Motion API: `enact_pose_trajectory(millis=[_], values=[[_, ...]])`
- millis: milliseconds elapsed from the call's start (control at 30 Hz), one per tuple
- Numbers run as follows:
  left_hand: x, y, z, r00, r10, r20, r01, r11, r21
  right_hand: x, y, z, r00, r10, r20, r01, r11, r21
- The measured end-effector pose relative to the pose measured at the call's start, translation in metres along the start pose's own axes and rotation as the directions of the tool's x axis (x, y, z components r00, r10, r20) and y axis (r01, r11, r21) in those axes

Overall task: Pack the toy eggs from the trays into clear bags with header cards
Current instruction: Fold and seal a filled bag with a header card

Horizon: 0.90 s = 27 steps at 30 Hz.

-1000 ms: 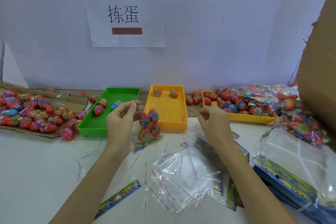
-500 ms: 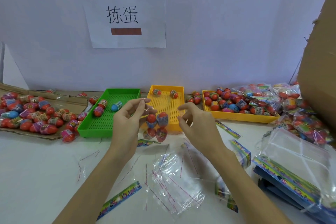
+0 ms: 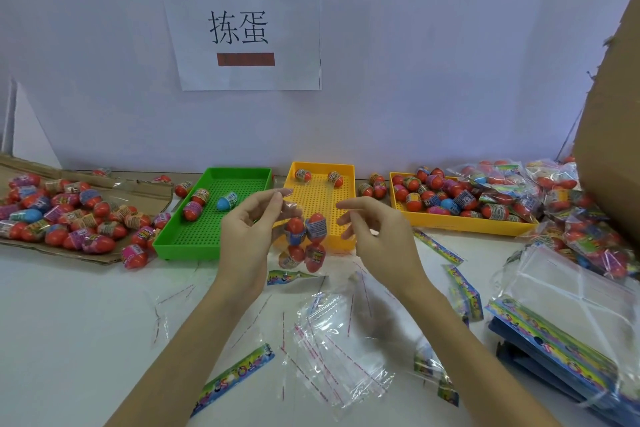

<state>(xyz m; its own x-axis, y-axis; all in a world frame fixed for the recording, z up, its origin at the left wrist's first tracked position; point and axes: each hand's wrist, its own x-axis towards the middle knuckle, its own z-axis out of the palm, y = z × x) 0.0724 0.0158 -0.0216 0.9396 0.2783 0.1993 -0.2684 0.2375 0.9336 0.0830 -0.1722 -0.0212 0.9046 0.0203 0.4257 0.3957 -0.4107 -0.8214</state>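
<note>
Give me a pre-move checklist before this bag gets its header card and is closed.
1. Bag held: ok. The left hand pinches the top of the bag, which hangs above the table.
2. Eggs inside: ok. Four eggs show in the bag, two above two.
3. Right hand free: ok. The right hand is beside the bag with loose fingers, holding nothing.
4. Header card within reach: ok. A card lies on the table just under the bag.
5. Bag mouth state: cannot tell. The clear film at the top is too faint to read.
6. Card already in bag: cannot tell.
</note>
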Motion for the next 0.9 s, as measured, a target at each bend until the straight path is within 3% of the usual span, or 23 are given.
enact_pose_trajectory(millis=[100,300,533,700,900], values=[[-0.001,-0.002,0.001,1.000,0.006,-0.001,-0.006,1.000,0.001,0.000,-0.008,0.000,0.993,0.118,-0.001,-0.114,0.962,0.247],[-0.002,-0.008,0.002,1.000,0.012,0.026,-0.013,0.999,0.046,0.000,-0.002,0.001,0.998,0.065,0.023,-0.068,0.987,0.144],[0.005,-0.011,-0.006,0.999,0.024,0.042,-0.031,0.984,0.175,0.005,0.010,-0.005,0.990,0.136,0.022,-0.138,0.964,0.229],[0.007,-0.010,-0.010,0.982,-0.086,0.169,0.050,0.977,0.207,0.008,0.017,-0.007,0.988,0.153,0.012,-0.152,0.959,0.238],[0.006,-0.012,-0.013,0.981,-0.088,0.171,0.039,0.961,0.272,0.008,0.023,-0.009,0.986,0.157,0.061,-0.168,0.949,0.266]])
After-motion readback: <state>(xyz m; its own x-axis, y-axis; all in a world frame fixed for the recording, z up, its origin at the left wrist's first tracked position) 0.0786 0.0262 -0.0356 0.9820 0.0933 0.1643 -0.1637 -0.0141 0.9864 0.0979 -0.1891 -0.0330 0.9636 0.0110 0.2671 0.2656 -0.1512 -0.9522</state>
